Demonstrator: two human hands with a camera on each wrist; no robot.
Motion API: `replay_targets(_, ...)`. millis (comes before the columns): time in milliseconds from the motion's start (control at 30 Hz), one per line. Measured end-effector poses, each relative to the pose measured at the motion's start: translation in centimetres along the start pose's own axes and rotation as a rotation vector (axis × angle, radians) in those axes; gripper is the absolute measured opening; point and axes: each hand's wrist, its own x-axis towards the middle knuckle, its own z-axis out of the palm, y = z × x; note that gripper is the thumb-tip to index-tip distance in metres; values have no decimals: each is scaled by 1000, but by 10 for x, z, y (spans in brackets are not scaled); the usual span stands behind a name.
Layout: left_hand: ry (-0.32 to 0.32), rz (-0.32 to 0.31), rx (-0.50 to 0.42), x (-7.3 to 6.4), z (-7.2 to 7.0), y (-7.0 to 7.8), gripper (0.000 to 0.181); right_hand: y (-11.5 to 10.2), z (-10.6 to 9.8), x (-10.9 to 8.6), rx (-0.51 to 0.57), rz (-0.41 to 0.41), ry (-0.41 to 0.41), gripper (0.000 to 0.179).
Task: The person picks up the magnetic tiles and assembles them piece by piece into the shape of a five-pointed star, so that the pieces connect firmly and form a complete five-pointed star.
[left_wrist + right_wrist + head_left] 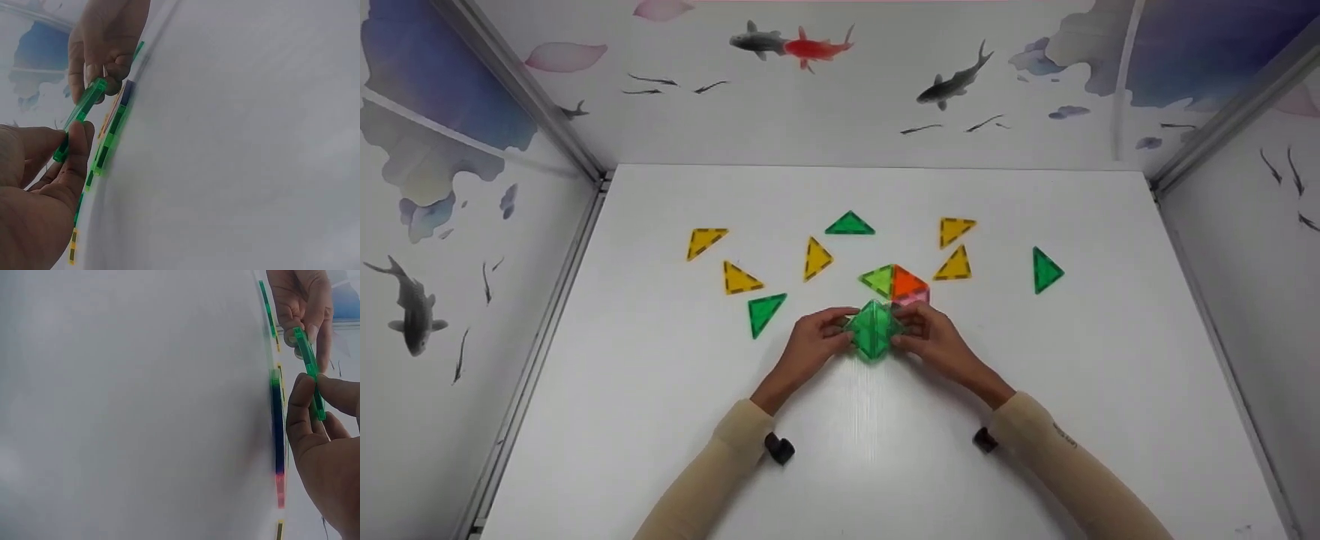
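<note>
Between both hands is a pair of green triangular magnetic tiles, standing edge to edge with a seam down the middle. My left hand pinches the left side between thumb and fingers. On the right side, my right hand pinches the other edge. In the left wrist view, the held green tile is tilted and raised off the table. Just behind it lies a cluster of joined tiles, with a light green triangle, an orange triangle and a pink one showing; the held tiles and hands cover its near part.
Loose green triangles lie at the left, back and right. Several yellow triangles lie around the cluster, including one left of it and one right of it. Printed panels wall the white table at back and sides.
</note>
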Motion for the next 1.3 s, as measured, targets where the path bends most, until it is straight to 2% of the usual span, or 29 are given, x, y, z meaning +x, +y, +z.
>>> replay_targets(267,47,-28,71,-27,-31,-7,39,0,23,12,-61,-31,-113,33)
replay_targets(433,69,-52,77,-39,-47,-12,39,-1,39,20,-124,-13,-151,34)
replay_targets(600,108,-65,134,-48,-59,-13,38,-3,54,26,-111,-5,-189,35)
replay_targets(767,124,-57,179,-48,-62,-10,38,-8,58,28,-67,25,-201,34)
replay_targets(933,126,-45,228,-45,-62,-10,37,-9,58,27,-97,12,-204,35)
replay_targets(1133,152,29,360,-42,-58,-12,34,-8,58,24,-130,-5,-215,39)
replay_targets(1300,163,71,429,-38,-55,-12,30,-10,57,21,-191,-26,-206,39)
